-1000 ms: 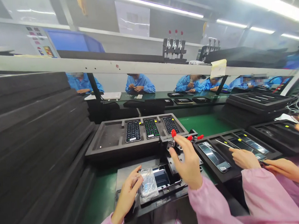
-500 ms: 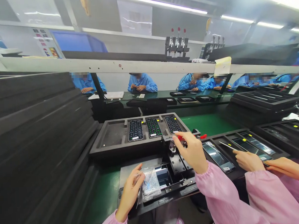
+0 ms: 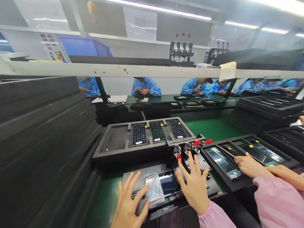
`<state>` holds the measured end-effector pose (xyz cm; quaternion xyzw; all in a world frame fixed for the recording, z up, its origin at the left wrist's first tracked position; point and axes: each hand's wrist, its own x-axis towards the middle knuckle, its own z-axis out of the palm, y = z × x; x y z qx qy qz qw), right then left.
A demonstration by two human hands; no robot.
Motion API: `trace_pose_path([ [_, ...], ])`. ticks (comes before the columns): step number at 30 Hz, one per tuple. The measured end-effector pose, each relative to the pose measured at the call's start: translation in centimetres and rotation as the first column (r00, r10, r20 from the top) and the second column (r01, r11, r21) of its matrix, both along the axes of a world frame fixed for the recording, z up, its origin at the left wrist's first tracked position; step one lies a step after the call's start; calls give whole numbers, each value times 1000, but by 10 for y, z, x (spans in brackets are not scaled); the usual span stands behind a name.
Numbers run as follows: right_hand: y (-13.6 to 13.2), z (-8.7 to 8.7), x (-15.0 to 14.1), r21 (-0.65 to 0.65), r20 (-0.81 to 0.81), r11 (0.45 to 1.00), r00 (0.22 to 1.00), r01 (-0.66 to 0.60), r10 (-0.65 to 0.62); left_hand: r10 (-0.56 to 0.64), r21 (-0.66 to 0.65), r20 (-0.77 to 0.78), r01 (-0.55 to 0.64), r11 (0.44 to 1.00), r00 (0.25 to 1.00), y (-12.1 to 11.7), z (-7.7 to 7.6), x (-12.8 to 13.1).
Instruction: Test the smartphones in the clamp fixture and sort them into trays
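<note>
A dark-screened phone (image 3: 167, 182) lies in a black metal fixture (image 3: 170, 203) at the bench's front. Its left part is covered by a crinkled clear plastic packet (image 3: 155, 191). Beside the packet, my left hand (image 3: 129, 206) is open, fingers spread; whether the thumb touches the plastic I cannot tell. My right hand (image 3: 194, 187), also open and spread, is over the fixture's right side. Its fingertips are close to a toggle clamp (image 3: 177, 150) whose red tip points down. Other clamps with red handles (image 3: 208, 142) stand to the right.
Behind the fixture, a black foam tray (image 3: 113, 138) holds three phones with patterned screens. Black trays are stacked high at left (image 3: 43, 157). A co-worker's hand (image 3: 253, 165) holds a thin device above another phone tray (image 3: 244, 187) at right. People in blue sit across the bench.
My right hand has come down from the clamps and spread its fingers. One red clamp tip now points lower. My left hand has opened wider and moved slightly down. The view has shifted slightly.
</note>
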<state>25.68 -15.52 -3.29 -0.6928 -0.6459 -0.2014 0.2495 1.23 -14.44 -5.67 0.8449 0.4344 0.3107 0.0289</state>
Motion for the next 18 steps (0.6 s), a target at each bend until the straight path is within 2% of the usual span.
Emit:
trace_pose_path([
  [2,-7,-5,4,30,-75,999,996,-43,45,-61,41,-149,68,997,987,-4,1,1],
  [5,-21,-19,9,162,-211,980,967,-112,145,-80,33,-228,90,995,970,-6,1,3],
  [9,-33,-30,9,294,-299,943,922,-156,246,-92,-79,-227,75,994,970,-4,1,5],
  [13,-34,-32,10,351,-330,922,899,-166,287,-123,-145,-182,97,985,976,-5,1,1],
  [18,-36,-32,9,393,-334,901,885,-182,324,-154,-167,-119,133,977,981,-4,-1,-4],
])
